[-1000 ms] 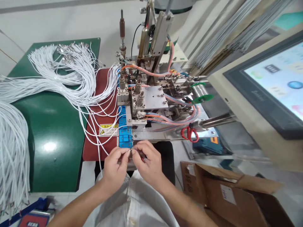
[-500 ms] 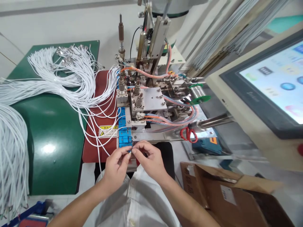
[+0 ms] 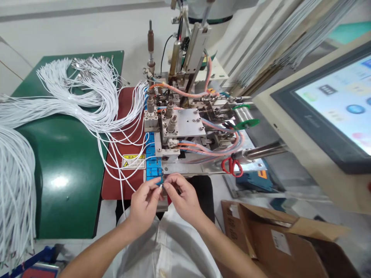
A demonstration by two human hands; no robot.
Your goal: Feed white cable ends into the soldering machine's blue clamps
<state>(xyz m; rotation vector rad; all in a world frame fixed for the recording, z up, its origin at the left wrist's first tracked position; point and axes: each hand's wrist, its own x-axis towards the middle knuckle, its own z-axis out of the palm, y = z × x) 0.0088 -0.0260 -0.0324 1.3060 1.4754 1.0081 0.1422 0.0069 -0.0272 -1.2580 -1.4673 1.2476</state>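
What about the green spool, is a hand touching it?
No, the left hand and right hand are close together near the blue blocks, away from the spool.

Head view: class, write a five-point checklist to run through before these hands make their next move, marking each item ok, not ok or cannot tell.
1. Left hand pinches the white cable end between thumb and index finger: ok.
2. Right hand is beside that end: ok.
3. Fine wires at the tip are separated: cannot tell, too small.
4. Blue fixture strip is in full view: not ok, the left hand's fingers overlap its near end.
5. Red-handled tool is apart from both hands: ok, off to the right.
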